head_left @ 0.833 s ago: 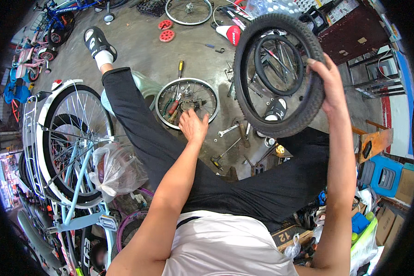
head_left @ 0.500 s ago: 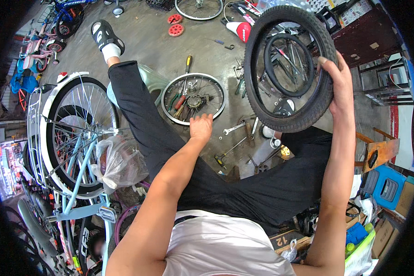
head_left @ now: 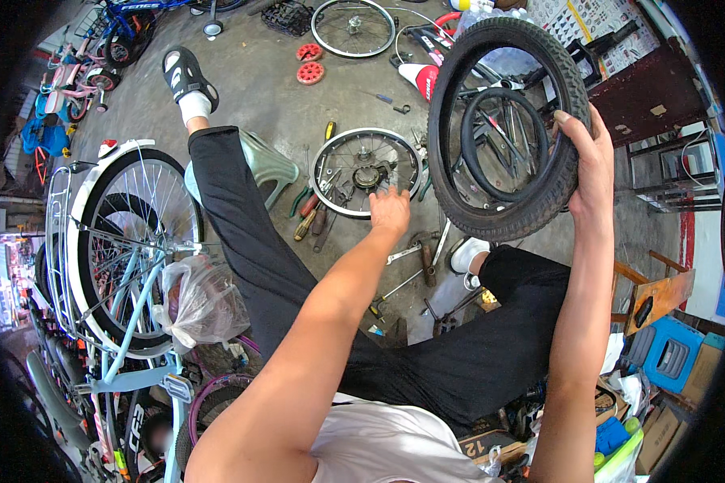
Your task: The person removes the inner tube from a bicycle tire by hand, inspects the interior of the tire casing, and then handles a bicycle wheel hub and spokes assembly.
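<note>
My right hand (head_left: 592, 161) grips a black knobby bicycle tyre (head_left: 449, 189) by its right side, thumb inside the opening, fingers behind. The tyre is held up and tilted above the floor. A thinner black ring like an inner tube (head_left: 467, 145) shows through the opening; I cannot tell whether it touches the tyre. My left hand (head_left: 391, 211) is closed over the near rim of a small silver spoked wheel (head_left: 321, 193), fingertips among the spokes. Beneath and beside the wheel lie screwdrivers (head_left: 304, 228) and other hand tools.
A pale green plastic stool (head_left: 272, 165) stands beside my left leg. At left is a light blue bicycle (head_left: 149, 294) with a plastic bag (head_left: 205, 302). Another wheel (head_left: 353, 52) and red discs (head_left: 310, 73) lie farther off. A blue stool (head_left: 664, 354) is at right.
My left hand has moved right and the silver wheel has slid right with it, uncovering screwdrivers at its left. My right hand still holds the tyre, now slightly lower in view.
</note>
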The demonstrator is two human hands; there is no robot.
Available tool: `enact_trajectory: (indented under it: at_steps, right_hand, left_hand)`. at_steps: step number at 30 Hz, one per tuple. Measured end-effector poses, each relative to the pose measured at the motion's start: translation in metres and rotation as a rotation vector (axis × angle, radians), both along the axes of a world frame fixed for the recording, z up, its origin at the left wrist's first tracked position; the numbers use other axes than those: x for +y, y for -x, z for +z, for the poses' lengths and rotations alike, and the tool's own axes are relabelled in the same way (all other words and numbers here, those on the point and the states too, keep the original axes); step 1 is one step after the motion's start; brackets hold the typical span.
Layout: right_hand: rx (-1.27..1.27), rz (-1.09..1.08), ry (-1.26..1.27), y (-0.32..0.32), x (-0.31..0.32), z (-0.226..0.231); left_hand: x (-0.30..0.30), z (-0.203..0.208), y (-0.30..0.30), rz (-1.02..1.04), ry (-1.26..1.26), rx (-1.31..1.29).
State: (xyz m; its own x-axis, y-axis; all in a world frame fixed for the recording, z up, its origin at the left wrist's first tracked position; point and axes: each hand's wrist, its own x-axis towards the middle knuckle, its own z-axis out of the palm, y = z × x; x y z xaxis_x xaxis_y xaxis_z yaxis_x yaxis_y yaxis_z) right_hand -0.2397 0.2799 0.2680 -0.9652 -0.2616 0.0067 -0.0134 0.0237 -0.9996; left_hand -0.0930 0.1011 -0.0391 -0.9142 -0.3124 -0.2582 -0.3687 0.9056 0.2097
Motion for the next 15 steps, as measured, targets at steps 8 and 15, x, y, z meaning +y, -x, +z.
enact_trajectory:
  at_steps: [8, 15]
  right_hand:
    - [-0.077, 0.024, 0.068, -0.013, -0.016, 0.004]
    - [-0.239, 0.151, 0.176, -0.033, -0.027, 0.017]
  left_hand:
    - [-0.020, 0.060, 0.003, 0.418, -0.462, 0.528]
    - [-0.063, 0.109, 0.060, 0.527, -0.334, 0.499]
